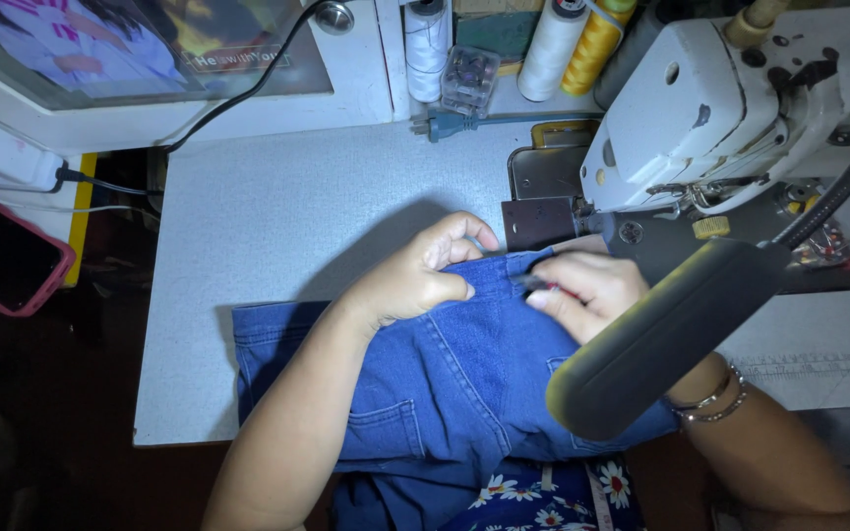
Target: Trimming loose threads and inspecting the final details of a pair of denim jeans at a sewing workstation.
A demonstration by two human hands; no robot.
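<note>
While the left hand (423,280) pinches the denim garment (445,374) at its top edge, the right hand (582,290), at three o'clock, grips a small tool there; the garment's length runs toward six o'clock on the tabletop (277,206).

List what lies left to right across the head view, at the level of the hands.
Pink phone → bare table → left hand on the jeans → right hand → dark lamp head → sewing machine bed.
</note>
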